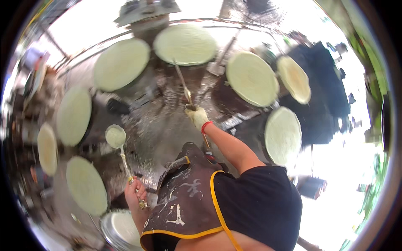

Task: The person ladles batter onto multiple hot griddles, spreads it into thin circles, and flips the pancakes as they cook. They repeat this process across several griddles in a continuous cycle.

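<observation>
My left hand [136, 192], bare, is closed around the wrapped handle of a ladle [115, 136], whose round bowl holds pale green batter. In a pale glove, my right hand [197, 117] grips a long thin stick [182, 78]; its far end reaches the near edge of a large round griddle coated with pale green batter [186, 45]. More batter-covered rounds curve about me, among them one at the upper left [122, 65], one at the right [252, 79] and one at the lower left [87, 185]. A metal pot of pale batter [124, 224] stands below my left hand.
A smaller yellowish round [294, 79] lies at the right beside a dark covered surface [320, 94]; another [47, 149] is at the far left. A fan [259, 11] stands beyond the rail at the top. The ground between the griddles looks wet and stained.
</observation>
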